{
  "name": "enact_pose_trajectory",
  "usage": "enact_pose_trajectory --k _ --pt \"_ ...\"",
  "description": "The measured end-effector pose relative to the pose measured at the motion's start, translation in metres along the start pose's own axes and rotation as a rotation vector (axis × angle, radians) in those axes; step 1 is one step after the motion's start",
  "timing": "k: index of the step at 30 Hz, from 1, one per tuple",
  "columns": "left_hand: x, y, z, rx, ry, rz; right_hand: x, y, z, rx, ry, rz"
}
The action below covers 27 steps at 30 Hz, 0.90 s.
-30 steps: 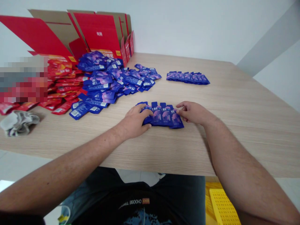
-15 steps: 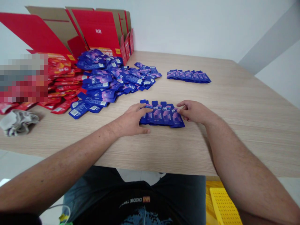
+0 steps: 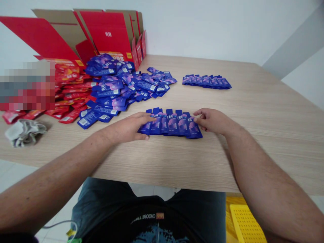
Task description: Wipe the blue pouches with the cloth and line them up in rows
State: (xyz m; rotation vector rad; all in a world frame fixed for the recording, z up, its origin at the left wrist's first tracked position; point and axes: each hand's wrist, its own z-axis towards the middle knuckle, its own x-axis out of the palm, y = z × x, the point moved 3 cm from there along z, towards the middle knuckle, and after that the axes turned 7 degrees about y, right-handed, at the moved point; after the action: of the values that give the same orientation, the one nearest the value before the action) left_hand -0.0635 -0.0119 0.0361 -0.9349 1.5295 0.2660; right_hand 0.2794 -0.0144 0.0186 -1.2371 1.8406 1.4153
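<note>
A row of overlapping blue pouches (image 3: 172,125) with pink and purple print lies flat on the table, their caps pointing away from me. My left hand (image 3: 130,127) rests at the row's left end, its fingers on the leftmost pouch and its thumb spread apart near the lower edge. At the other end is my right hand (image 3: 212,122). Its thumb touches the rightmost pouch, with a gap between thumb and forefinger and the other fingers curled. A second fanned row of blue pouches (image 3: 207,81) lies farther back to the right.
Blue pouches (image 3: 121,89) and red pouches (image 3: 76,98) are heaped at left. Behind them stand open red cartons (image 3: 107,33). A crumpled grey cloth (image 3: 25,132) lies near the table's left front. A yellow perforated crate (image 3: 246,222) is below the table at right.
My left hand has slid left, and more pouches show at the left end of the near row. My right hand stays at the right end. The view has shifted slightly.
</note>
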Motion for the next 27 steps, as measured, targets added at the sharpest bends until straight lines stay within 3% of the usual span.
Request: enact_pose_trajectory --k 6,15,23,27 --pt "0.0 0.001 0.003 0.0 -0.041 0.005 0.0 0.001 -0.001 0.016 0.001 0.011" --pt "0.018 -0.023 0.014 -0.024 -0.064 0.171 0.0 0.001 -0.001 0.025 0.011 0.029" --pt "0.016 -0.017 0.008 -0.067 -0.076 0.148 0.0 0.003 -0.002 0.009 0.001 0.011" --pt "0.022 -0.024 0.01 -0.096 -0.138 0.221 0.001 0.003 -0.001 0.004 0.003 -0.012"
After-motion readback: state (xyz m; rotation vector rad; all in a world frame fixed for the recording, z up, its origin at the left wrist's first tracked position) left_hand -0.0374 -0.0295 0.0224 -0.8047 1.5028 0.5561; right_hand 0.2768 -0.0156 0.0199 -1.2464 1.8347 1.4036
